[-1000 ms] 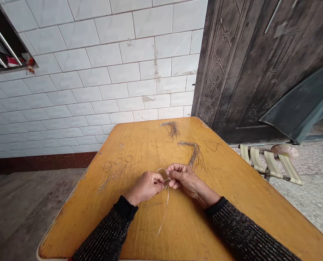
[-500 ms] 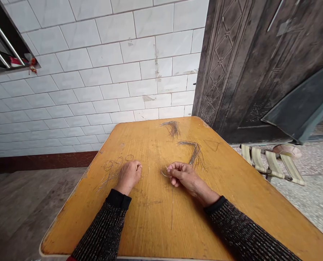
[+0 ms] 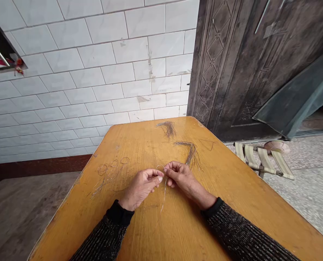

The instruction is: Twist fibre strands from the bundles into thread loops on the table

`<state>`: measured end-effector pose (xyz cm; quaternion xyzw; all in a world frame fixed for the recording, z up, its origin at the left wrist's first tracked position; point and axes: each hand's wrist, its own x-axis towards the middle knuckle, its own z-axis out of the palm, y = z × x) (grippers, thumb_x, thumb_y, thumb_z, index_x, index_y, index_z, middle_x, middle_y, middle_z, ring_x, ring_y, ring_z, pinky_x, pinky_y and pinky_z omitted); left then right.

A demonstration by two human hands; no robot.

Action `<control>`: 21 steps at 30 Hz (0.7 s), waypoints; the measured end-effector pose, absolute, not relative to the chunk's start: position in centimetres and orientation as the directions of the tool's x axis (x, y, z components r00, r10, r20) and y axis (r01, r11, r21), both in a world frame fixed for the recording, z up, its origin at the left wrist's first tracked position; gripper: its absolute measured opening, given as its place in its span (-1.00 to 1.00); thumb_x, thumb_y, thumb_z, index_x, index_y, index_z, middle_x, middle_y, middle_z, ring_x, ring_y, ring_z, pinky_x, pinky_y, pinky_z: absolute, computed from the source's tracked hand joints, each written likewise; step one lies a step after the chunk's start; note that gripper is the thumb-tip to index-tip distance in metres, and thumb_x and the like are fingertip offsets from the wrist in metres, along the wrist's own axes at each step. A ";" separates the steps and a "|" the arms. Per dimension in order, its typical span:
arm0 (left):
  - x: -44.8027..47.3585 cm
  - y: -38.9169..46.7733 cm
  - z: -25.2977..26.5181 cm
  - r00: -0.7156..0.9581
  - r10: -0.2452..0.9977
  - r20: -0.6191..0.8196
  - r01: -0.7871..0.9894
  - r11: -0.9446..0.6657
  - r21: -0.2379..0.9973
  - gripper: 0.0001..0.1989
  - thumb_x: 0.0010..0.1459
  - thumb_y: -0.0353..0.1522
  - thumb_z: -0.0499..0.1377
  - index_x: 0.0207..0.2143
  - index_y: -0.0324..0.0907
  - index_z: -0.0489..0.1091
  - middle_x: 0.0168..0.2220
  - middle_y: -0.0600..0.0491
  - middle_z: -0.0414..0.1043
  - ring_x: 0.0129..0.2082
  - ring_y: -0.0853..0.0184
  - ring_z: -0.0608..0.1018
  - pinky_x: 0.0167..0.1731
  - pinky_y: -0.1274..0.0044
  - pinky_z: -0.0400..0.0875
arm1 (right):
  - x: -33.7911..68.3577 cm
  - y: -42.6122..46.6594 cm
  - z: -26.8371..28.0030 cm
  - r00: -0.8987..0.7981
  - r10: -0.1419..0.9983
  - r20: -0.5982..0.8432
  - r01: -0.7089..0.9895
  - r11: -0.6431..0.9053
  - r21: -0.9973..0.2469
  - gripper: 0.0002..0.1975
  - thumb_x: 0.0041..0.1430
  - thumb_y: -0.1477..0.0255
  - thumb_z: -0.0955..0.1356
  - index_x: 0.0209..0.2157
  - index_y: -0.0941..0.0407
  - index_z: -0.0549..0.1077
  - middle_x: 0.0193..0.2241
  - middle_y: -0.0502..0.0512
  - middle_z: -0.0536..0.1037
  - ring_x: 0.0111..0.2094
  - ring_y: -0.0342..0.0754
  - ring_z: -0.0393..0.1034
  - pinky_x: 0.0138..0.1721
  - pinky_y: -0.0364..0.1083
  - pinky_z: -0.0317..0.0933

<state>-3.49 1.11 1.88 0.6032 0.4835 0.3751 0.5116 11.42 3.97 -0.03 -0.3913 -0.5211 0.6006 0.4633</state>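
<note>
Right hand (image 3: 184,181): thumb and forefinger pinched on a wire (image 3: 164,195). Left hand (image 3: 141,186): fingertips together at the same wire's loop, near side. Loop sits between the hands above the counter (image 3: 183,228), tail trailing toward the wearer. Loop shape present; whether its end is secured, too fine to tell. Left of left hand: three looped wires (image 3: 109,175), tails overlapping, judged complete. Beyond right hand: near bundle (image 3: 190,150), then far bundle (image 3: 168,128), both bent, no loops visible; most stock looks unworked. Bent single strand (image 3: 209,144) by right edge, likewise.
</note>
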 end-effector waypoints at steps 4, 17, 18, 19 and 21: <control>-3.0 1.2 1.1 0.217 0.975 -0.045 -0.019 0.050 0.999 -0.80 -0.01 -0.29 0.16 -0.42 -0.27 0.34 -0.49 0.09 0.28 -0.52 0.50 0.31 -0.58 0.67 0.15 | 11.4 3.8 0.1 -0.255 0.966 0.031 -0.178 -0.015 -0.984 -0.78 -0.10 0.30 0.34 -0.51 0.15 0.26 -0.81 -0.14 0.31 -0.79 -0.28 0.15 -0.73 -0.27 0.04; -2.7 1.0 1.1 0.201 0.978 -0.046 -0.151 0.077 0.986 -0.89 0.02 -0.35 0.05 -0.40 -0.24 0.25 -0.52 0.14 0.22 -0.62 0.55 0.26 -0.62 0.67 0.12 | 11.7 4.0 0.3 -0.236 0.970 0.060 -0.144 0.026 -0.989 -0.87 -0.10 0.42 0.26 -0.43 0.13 0.25 -0.73 -0.20 0.20 -0.81 -0.31 -0.06 -0.80 -0.26 -0.09; -2.8 1.0 1.1 0.196 0.980 -0.019 -0.076 0.035 0.996 -0.87 0.04 -0.35 0.03 -0.37 -0.24 0.26 -0.53 0.14 0.21 -0.62 0.54 0.26 -0.62 0.67 0.13 | 11.8 4.0 0.3 -0.245 0.966 0.084 -0.125 0.055 -0.991 -0.85 -0.08 0.39 0.27 -0.41 0.14 0.26 -0.74 -0.21 0.17 -0.80 -0.31 -0.07 -0.79 -0.26 -0.11; -2.8 0.9 1.1 0.194 0.981 0.007 -0.006 -0.006 1.000 -0.85 0.05 -0.34 0.02 -0.34 -0.25 0.27 -0.53 0.15 0.20 -0.62 0.54 0.25 -0.62 0.66 0.14 | 11.9 4.0 0.3 -0.255 0.961 0.110 -0.112 0.084 -0.990 -0.83 -0.06 0.36 0.28 -0.41 0.14 0.28 -0.76 -0.21 0.14 -0.78 -0.30 -0.09 -0.77 -0.26 -0.13; -2.8 0.8 1.1 0.201 0.978 0.064 0.105 -0.086 0.991 -0.80 0.06 -0.32 0.04 -0.29 -0.26 0.28 -0.53 0.15 0.20 -0.61 0.53 0.25 -0.61 0.66 0.16 | 12.2 4.1 0.3 -0.266 0.952 0.153 -0.102 0.130 -0.986 -0.79 -0.05 0.30 0.29 -0.41 0.17 0.32 -0.77 -0.20 0.10 -0.76 -0.30 -0.10 -0.74 -0.25 -0.16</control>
